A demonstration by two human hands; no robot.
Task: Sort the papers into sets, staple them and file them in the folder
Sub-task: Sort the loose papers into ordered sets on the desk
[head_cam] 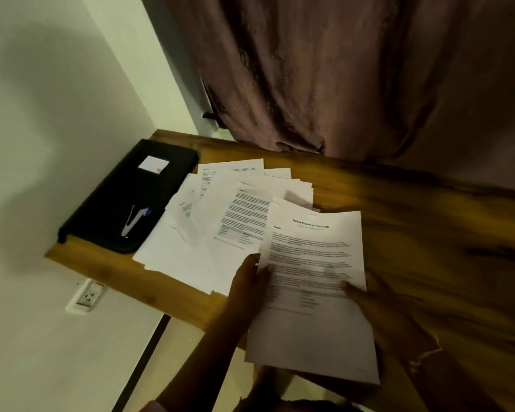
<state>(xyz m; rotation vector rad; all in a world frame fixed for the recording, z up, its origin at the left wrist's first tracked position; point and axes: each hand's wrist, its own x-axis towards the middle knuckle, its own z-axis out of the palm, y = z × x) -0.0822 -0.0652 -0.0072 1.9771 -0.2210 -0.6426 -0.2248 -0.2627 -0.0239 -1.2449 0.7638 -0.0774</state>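
Hands (247, 288) (379, 301) holding sheet (309, 334), loose papers (217, 233), stapler (134, 220) atop folder (110, 188)

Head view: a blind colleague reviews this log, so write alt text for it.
The left hand and right hand hold a white printed sheet over the near edge of a brown wooden desk, thumbs on its face. Left of it lie fanned white printed papers, then a closed black folder with a silver stapler on it.

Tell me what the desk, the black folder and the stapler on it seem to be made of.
Desk: wood or wood veneer, glossy; dark grain streaks and a sheen show. Black folder: matte fabric or faux leather, probably; rounded padded corners, no shine. Stapler: bright metal body with a bluish plastic part, it seems; blur leaves it open.
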